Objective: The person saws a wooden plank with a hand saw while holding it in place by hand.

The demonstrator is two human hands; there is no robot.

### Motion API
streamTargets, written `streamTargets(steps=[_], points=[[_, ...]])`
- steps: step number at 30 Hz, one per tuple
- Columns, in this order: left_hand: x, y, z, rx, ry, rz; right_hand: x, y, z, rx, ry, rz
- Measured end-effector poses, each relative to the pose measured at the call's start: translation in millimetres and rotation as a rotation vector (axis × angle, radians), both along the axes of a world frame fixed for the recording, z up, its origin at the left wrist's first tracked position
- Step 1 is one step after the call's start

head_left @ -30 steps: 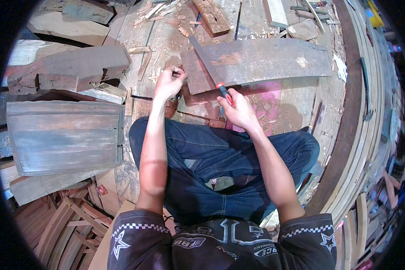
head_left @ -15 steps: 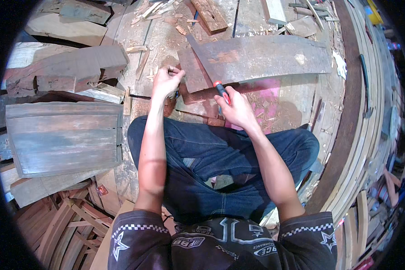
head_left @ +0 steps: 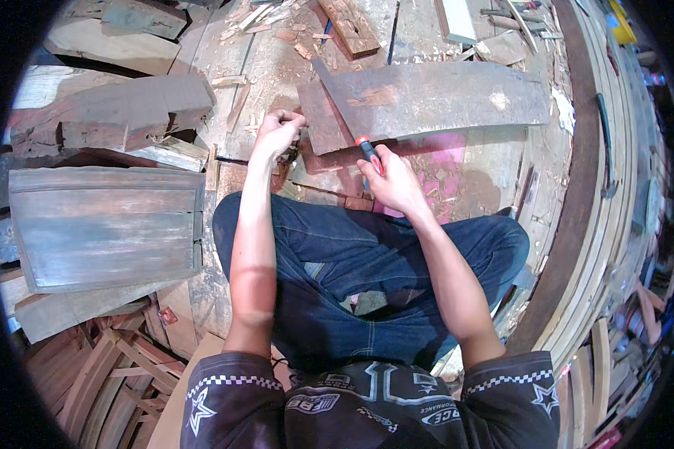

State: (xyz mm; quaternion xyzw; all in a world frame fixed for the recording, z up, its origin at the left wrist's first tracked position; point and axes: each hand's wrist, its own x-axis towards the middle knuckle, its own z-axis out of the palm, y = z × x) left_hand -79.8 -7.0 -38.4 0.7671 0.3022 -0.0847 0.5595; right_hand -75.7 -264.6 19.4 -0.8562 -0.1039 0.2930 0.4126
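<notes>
A long, curved wooden board (head_left: pixel 442 96) lies raised in front of my crossed legs, its left end toward my left hand. My left hand (head_left: pixel 278 133) is closed at that left end, fingertips pinching the board's edge. My right hand (head_left: pixel 394 179) wraps round the black-and-red handle of a file (head_left: pixel 335 96). Its long, flat, dark blade lies slanted across the board near the left end, pointing away to the far left. Fine detail of the blade is too small to tell. Below the board, a shorter wood piece (head_left: pixel 329 178) is partly in shadow.
On the left stand a panelled wooden piece (head_left: pixel 105 228) and rough timber blocks (head_left: pixel 120 112). Wood chips and a thick offcut (head_left: pixel 350 28) lie at the far side. A hammer (head_left: pixel 606 150) rests on long planks at the right. Curved wooden parts (head_left: pixel 101 374) are stacked at lower left.
The board's left end has shifted very slightly to the right. My left hand has turned a little at the board's edge; my right hand and the file are almost unmoved.
</notes>
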Motion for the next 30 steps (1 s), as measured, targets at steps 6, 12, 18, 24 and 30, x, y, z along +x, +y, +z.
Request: streamTargets(steps=[6,12,18,24,30], points=[[1.4,-4.6,5.8,-0.069,0.012,0.055,-0.6,-0.6,-4.9,0.008,-0.054,0.018],[4.2,-3.7,1.0,-0.075,0.084,0.023,-1.3,-0.1,-2.7,0.017,-0.035,-0.003],[3.7,-3.8,-5.6,-0.122,0.043,0.057,-2.6,0.8,-6.2,0.02,-0.038,0.001],[4.1,-4.0,-1.8,-0.123,0.049,0.063,-4.1,0.8,-8.1,0.006,-0.045,-0.005],[2.9,-4.6,-4.4,-0.117,0.029,0.068,-0.5,1.9,-1.3,0.013,-0.006,0.007]])
